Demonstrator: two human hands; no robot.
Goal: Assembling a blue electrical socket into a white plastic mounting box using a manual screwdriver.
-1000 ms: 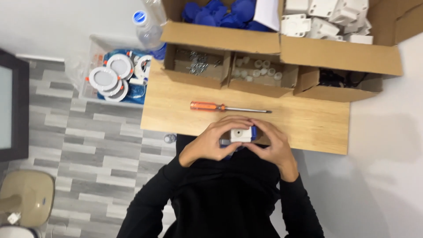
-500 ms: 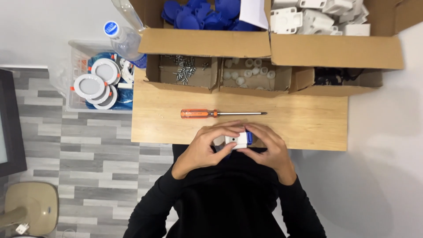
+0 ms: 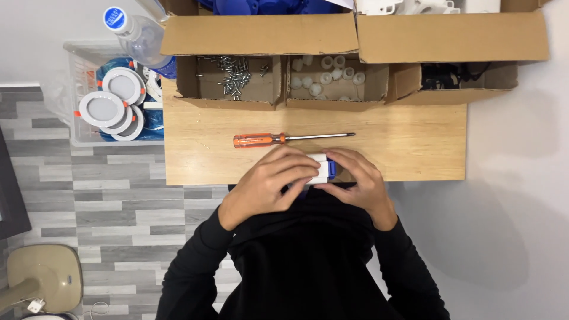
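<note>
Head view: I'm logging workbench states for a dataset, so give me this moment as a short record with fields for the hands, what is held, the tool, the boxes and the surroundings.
left hand: left hand wraps the small white and blue plastic part at the near table edge
right hand: right hand grips the same part from the other side
tool: orange-handled screwdriver lies untouched on the light wooden table, beyond the hands
boxes: open cardboard box of metal screws; the next compartment holds white plastic caps
surroundings: clear bin of round white lamps left of the table; clear plastic bottle with blue cap
</note>
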